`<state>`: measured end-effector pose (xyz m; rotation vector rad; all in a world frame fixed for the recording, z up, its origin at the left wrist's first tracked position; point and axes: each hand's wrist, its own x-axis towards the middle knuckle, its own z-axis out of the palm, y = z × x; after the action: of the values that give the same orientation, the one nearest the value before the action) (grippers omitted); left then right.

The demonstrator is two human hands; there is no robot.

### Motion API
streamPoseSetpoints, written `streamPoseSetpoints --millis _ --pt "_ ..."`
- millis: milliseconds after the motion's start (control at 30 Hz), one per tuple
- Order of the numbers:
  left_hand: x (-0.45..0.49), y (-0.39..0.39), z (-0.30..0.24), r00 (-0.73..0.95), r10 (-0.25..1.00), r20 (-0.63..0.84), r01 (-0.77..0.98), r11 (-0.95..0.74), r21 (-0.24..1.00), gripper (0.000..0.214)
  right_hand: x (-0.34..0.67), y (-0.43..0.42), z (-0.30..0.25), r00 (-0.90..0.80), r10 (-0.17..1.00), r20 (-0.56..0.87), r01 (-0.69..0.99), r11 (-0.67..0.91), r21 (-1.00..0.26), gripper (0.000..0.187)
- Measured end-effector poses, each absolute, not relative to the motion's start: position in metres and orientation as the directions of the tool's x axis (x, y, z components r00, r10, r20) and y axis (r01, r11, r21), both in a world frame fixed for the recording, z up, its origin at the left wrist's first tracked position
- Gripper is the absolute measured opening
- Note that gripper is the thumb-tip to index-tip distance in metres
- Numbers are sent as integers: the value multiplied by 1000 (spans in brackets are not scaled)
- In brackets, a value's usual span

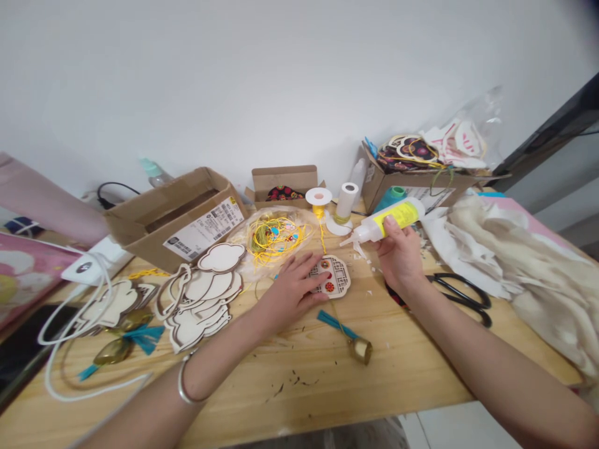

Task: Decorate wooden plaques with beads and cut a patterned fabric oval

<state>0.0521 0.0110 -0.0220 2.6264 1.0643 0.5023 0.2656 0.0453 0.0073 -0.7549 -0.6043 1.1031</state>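
My right hand (400, 252) grips a white squeeze glue bottle (397, 216) with a yellow label, its nozzle tilted down to the left above the table. Flat on the table lies a fretwork wooden plaque (344, 277) with red patterned fabric showing in its openings. My left hand (294, 287) rests over the plaque's left side, fingers stretched out, covering part of it. Yellow cord runs from the plaque's top toward a spool (319, 197). Below it hang a blue tassel (336, 323) and a small brass bell (362, 350), both lying on the wood.
Stacked cloud-shaped wood cutouts (206, 305) lie left. Behind are an open cardboard box (173, 218), a bag of yellow cords (276, 240) and a full box (412, 184). Black scissors (463, 293) and cream cloth (510, 262) lie right. A white cable (51, 368) loops at left.
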Motion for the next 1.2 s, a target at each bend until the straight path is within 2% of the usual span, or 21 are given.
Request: streamPoseSetpoints --millis 200,600,833,967,1100,1200 --pt "50 12 -22 662 715 224 606 -687 401 46 266 46 8 351 935 56 -553 256 -793 36" --pt "50 13 -26 651 706 279 580 -699 418 38 266 45 9 339 937 80 -549 266 -793 37" --pt "43 10 -14 613 698 370 572 -716 401 36 297 55 16 368 911 185 -560 376 -738 24" --pt "40 10 -5 551 697 459 572 -716 400 31 339 57 48 503 834 226 -580 520 -627 19" --pt "45 13 -3 501 701 507 566 -709 421 29 347 43 79 623 770 138 -559 561 -610 32" --pt "51 13 -7 568 686 455 576 -726 376 31 332 35 77 653 756 33 -581 529 -619 33"
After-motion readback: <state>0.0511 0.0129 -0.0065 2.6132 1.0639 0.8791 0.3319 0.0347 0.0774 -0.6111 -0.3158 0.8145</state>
